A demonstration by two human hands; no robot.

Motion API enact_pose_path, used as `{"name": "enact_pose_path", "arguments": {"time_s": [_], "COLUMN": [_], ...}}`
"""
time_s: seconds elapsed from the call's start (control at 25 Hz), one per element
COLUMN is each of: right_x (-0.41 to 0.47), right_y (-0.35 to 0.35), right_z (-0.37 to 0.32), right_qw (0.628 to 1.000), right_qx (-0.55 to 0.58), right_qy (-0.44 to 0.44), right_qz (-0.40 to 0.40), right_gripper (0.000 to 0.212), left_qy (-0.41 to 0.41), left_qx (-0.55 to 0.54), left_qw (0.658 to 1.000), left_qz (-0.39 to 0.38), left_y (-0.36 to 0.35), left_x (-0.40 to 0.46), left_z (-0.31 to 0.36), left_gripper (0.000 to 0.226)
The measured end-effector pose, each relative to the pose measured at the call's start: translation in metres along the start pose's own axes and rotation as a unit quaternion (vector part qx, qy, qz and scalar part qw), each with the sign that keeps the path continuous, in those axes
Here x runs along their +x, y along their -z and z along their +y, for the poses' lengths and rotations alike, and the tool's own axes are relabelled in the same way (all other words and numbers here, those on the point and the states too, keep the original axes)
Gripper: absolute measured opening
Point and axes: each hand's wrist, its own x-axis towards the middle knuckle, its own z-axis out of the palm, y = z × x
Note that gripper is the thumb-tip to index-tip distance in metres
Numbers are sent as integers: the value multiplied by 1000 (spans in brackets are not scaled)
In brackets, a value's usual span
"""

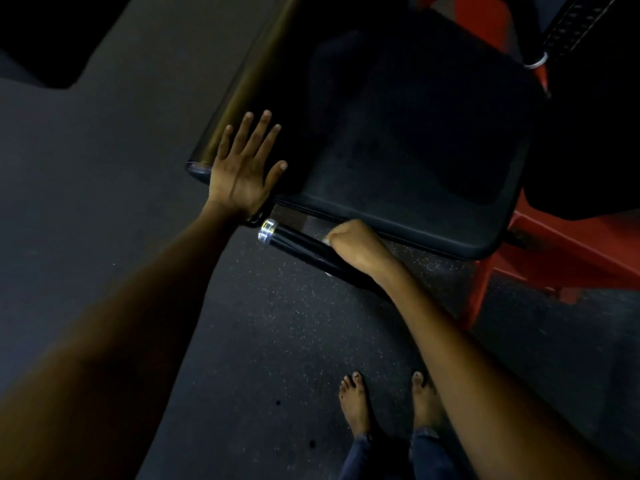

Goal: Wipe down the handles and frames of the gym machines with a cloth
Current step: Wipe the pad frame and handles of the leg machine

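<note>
- Two hands are at work on one machine: the left hand point(242, 168) lies flat, fingers straight and spread, pressing on the corner of the black seat pad point(415, 150).
- Just below the pad's front edge, the right hand point(353, 244) is curled round the black handle point(298, 242), near its shiny chrome end cap point(267, 231).
- A pale scrap showing at the right hand's fingers looks like the cloth point(327, 240); most of it is hidden, so I can't be sure.
- My guess is the wiping sits mid-handle, with the length out to the cap left to do.
- Nothing shows whether the pad or the red frame point(554, 251) behind it has been wiped; it's too dim to judge.
- Bare feet point(356, 400) stand on the speckled floor point(277, 341) beneath.
</note>
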Motion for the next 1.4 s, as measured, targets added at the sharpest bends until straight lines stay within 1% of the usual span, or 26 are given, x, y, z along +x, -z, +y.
{"name": "enact_pose_path", "arguments": {"time_s": [0.04, 0.16, 0.2, 0.24, 0.32, 0.4, 0.44, 0.48, 0.52, 0.56, 0.6, 0.64, 0.68, 0.72, 0.8, 0.88, 0.92, 1.0, 1.04, 1.12, 1.2, 1.28, 1.36, 1.4], "right_x": [0, -3, -3, -1, 9, 16, 13, 4, -6, -17, -27, -36, -44, -51, -53, -36, -29, -22, -23, -36, -50, -53, -50, -49], "right_y": [5, 26, 28, 25, 6, -23, -36, -47, -55, -56, -49, -38, -26, -16, -8, -24, -37, -55, -57, -48, -29, -12, 2, 9], "right_z": [11, 54, 57, 52, 17, -27, -44, -51, -45, -30, -9, 15, 38, 56, 65, 37, 15, -9, -5, 21, 47, 51, 36, 25], "right_qw": [1000, 982, 979, 980, 989, 992, 984, 970, 951, 921, 882, 843, 818, 817, 860, 881, 889, 886, 874, 851, 847, 872, 919, 941], "right_qx": [-17, -170, -183, -179, -145, -69, -34, -19, -38, -90, -157, -228, -281, -294, -212, -137, -125, -137, -166, -222, -253, -231, -150, -116], "right_qy": [-1, -63, -82, -80, -2, 96, 150, 211, 279, 358, 429, 474, 488, 478, 428, 393, 385, 398, 416, 448, 447, 403, 302, 241], "right_qz": [-11, -45, -43, -39, -16, 44, 85, 120, 131, 126, 117, 113, 118, 131, 182, 224, 217, 195, 189, 161, 135, 156, 204, 207], "right_gripper": [25, 32, 33, 33, 33, 23, 21, 25, 30, 35, 40, 44, 46, 44, 34, 37, 40, 41, 39, 39, 48, 48, 44, 44], "left_qy": [13, 35, 42, 46, 49, 51, 55, 57, 59, 60, 61, 65, 71, 79, 89, 93, 94, 94, 96, 105, 102, 90, 112, 139], "left_qx": [-4, -12, -11, -9, -2, 0, 2, 2, 1, 1, 2, 4, 4, 3, 3, 5, 4, 0, -4, -26, -55, -78, -113, -144], "left_qw": [1000, 999, 999, 998, 998, 998, 998, 998, 998, 998, 998, 998, 997, 997, 996, 996, 995, 995, 995, 994, 992, 989, 978, 970], "left_qz": [9, 28, 31, 33, 34, 29, 24, 20, 15, 12, 10, 6, 0, -6, -11, -16, -17, -18, -20, -24, -41, -84, -135, -140], "left_y": [-1, -5, -6, -6, -8, -9, -8, -8, -8, -7, -6, -5, -4, -4, -4, -2, -2, -1, -1, 0, 3, 12, 27, 38], "left_x": [-4, -8, -7, -7, -7, -7, -7, -7, -7, -8, -8, -9, -9, -9, -9, -10, -10, -10, -11, -12, -16, -18, -23, -28], "left_z": [-3, 3, 6, 7, 5, 2, 2, 3, 5, 5, 6, 6, 6, 8, 12, 12, 12, 13, 15, 18, 19, 17, 19, 24], "left_gripper": [60, 56, 54, 53, 53, 53, 53, 54, 54, 55, 55, 55, 56, 56, 57, 56, 56, 56, 56, 57, 58, 56, 53, 52]}}
